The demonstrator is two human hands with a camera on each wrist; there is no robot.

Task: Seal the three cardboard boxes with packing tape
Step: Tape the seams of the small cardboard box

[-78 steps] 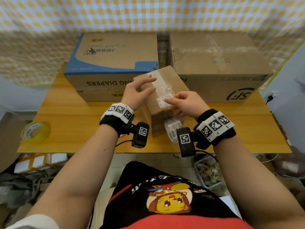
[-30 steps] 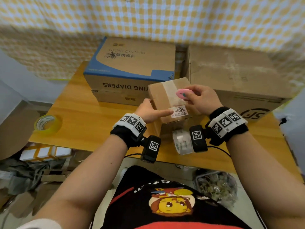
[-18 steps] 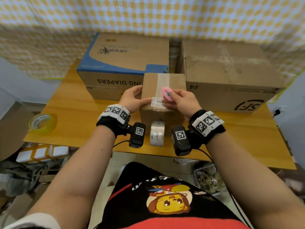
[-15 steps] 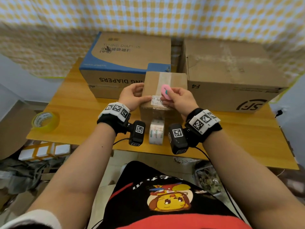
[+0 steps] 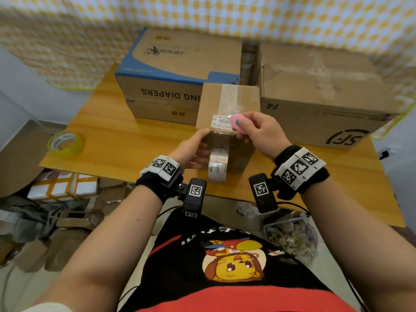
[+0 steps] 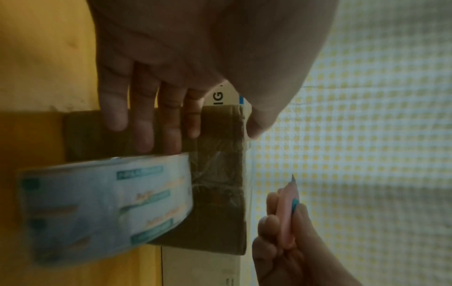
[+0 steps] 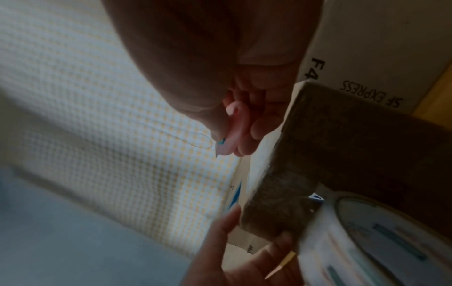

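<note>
Two hands at small box on tabletop: left hand fingers straight, pressing its near side beside tape roll; right hand grip pinches pink cutter above box edge.

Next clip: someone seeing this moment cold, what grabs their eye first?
Probably the pink cutter, blade out, pinched in the right hand above the near top edge of the small taped box at the table's middle. Just below, a clear tape roll hangs against the box's front face, where the left hand presses flat. Two big cartons loom behind: the diaper box and the SF box.
</note>
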